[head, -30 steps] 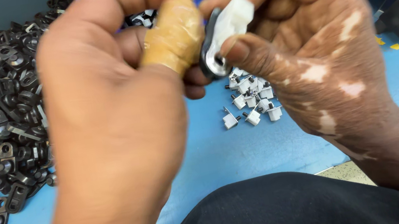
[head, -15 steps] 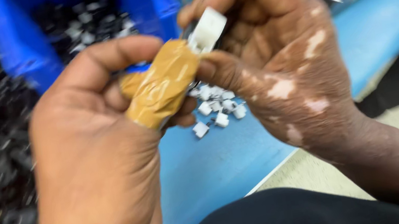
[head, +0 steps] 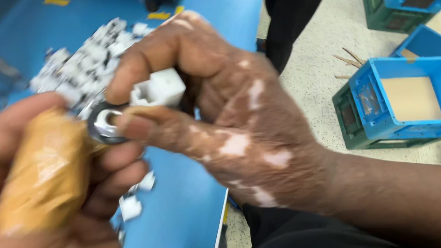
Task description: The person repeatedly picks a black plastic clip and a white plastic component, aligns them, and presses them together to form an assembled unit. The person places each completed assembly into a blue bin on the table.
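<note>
Bright, even overhead light, soft shadows; the near left hand (head: 40,211) and white plastic clips (head: 84,66) smear with motion blur.

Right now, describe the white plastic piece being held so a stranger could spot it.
Start at the blue table, then the right hand above it. Pinched at its fingertips, against a metal ring, is the white plastic block, larger than the loose white pieces behind.

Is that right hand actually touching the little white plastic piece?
Touching. The head view shows the right hand pinching the white plastic piece between thumb and fingers.
</note>
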